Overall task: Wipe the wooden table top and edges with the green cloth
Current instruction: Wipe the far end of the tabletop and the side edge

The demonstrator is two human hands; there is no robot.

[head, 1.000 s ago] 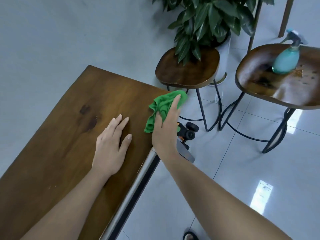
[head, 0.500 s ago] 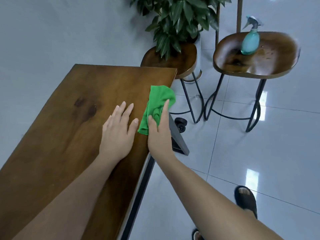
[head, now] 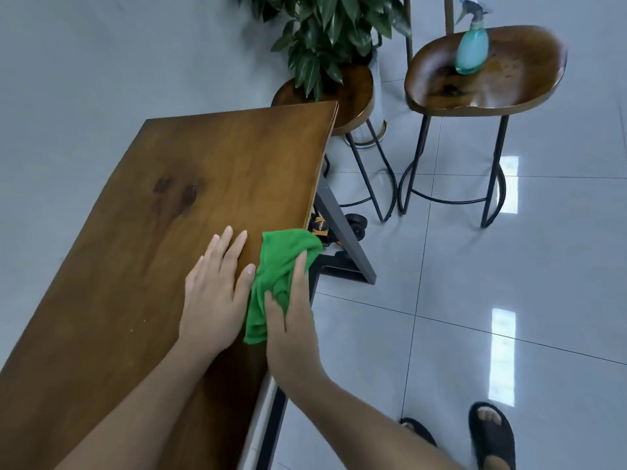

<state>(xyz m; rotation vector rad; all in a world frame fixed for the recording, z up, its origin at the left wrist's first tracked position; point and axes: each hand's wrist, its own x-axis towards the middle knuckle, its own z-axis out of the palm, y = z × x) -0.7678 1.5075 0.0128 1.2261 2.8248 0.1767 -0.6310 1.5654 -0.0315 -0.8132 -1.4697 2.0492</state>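
A long brown wooden table (head: pixel 190 205) runs from the lower left toward the upper middle, with dark knots in its top. My right hand (head: pixel 291 320) grips the bunched green cloth (head: pixel 276 269) against the table's right edge, thumb on top and fingers folded over the side. Part of the cloth hangs past the edge. My left hand (head: pixel 217 293) lies flat on the table top just left of the cloth, fingers spread, holding nothing.
Two wooden stools stand beyond the table: one (head: pixel 353 96) under a leafy potted plant (head: pixel 325 39), another (head: pixel 488 76) carrying a teal spray bottle (head: pixel 472 49). A grey metal table leg (head: pixel 342 232) slants out to the right. My sandalled feet (head: pixel 492 435) stand on the glossy tiles.
My right hand has slid the green cloth back along the table's right edge toward me. My left hand stayed flat on the top beside it. The view has tilted down, showing my feet.
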